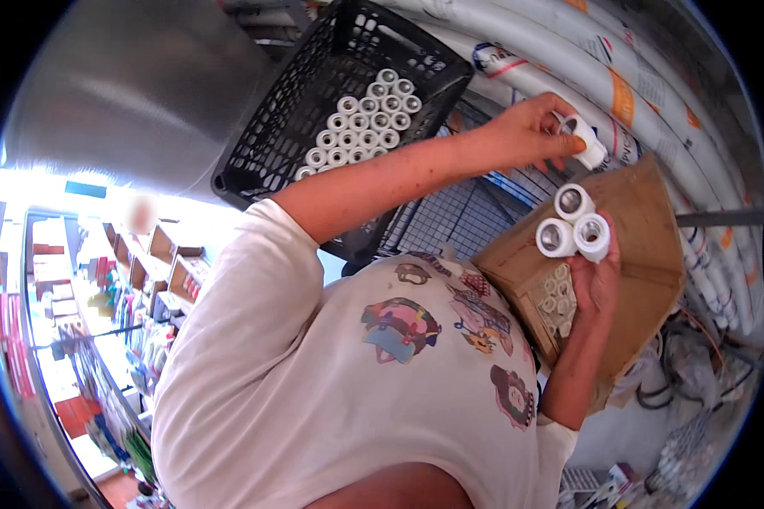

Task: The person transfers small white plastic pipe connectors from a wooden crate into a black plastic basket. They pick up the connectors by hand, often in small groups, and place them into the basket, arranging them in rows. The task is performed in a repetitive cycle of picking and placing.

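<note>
Hands are apart, both at the right of the frame. Left hand (530,131), toward the upper right, is closed with thumb and fingers on a white fitting (592,153) (a round opening shows at its upper end). Right hand (598,284), lower and slightly farther right, grips three white fittings (574,217), clustered with their round openings toward the camera.

Surroundings, left to right: stocked shelves (178,271) stand at the left edge, below a grey metal surface (144,102) at upper left. At upper centre, a black crate (287,92) with perforated walls contains white sockets (358,123) in close rows (the left forearm crosses in front of its lower part). A printed white shirt (314,382) occupies the lower centre. Wire mesh (437,216) lies beside the crate, near centre. Right of centre, an open cardboard box (632,254) contains small pale fittings (556,301), near the right wrist. White pipes (569,59) with orange labels run along the upper right.
</note>
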Available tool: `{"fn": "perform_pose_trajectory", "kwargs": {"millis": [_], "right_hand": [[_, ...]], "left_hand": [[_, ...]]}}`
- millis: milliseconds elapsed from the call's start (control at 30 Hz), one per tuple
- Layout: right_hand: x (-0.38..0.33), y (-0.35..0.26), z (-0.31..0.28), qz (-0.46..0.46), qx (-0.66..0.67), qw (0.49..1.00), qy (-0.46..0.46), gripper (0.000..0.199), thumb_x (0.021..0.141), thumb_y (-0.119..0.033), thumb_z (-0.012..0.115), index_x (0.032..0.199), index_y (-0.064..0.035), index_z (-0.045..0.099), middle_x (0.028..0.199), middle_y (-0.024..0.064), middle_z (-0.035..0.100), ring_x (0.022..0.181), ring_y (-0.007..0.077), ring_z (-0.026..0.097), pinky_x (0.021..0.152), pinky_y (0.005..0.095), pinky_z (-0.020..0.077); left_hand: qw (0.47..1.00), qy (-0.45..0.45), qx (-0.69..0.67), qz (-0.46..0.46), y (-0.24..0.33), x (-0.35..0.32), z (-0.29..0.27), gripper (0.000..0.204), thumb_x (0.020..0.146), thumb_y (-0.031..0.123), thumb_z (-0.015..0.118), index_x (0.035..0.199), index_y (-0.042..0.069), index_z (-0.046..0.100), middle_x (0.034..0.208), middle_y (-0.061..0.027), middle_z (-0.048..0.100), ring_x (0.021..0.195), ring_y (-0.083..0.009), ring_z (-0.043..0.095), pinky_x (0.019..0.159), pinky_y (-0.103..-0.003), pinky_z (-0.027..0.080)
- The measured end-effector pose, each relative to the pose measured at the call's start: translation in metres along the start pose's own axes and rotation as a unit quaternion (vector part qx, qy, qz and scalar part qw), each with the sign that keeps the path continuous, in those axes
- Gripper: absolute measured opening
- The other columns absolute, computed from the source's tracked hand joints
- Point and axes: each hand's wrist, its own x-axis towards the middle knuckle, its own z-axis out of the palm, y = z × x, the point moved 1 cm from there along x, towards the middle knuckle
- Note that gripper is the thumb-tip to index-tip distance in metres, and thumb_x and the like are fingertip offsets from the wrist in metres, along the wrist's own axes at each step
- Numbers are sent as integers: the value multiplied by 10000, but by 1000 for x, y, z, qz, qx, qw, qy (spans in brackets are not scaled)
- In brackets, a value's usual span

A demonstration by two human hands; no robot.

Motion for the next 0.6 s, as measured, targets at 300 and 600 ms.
{"fn": "perform_pose_trajectory", "kwargs": {"millis": [300, 600], "right_hand": [[2, 6, -10, 0, 2, 999, 41, 474, 773, 25, 540, 1228, -43, 424, 1057, 93, 563, 839, 188, 598, 548, 268, 534], [3, 5, -14, -3, 24, 999, 27, 479, 777, 15, 565, 1231, -38, 418, 1053, 101, 567, 856, 190, 610, 563, 276, 564]], "left_hand": [[941, 182, 275, 76, -27, -13, -184, 421, 756, 228, 697, 1083, 41, 508, 851, -80, 608, 716, -137, 614, 603, -263, 498], [732, 316, 598, -84, -88, -41, -301, 425, 671, 160, 662, 1064, 62, 531, 991, -191, 602, 961, -366, 564, 826, -421, 454]]}}
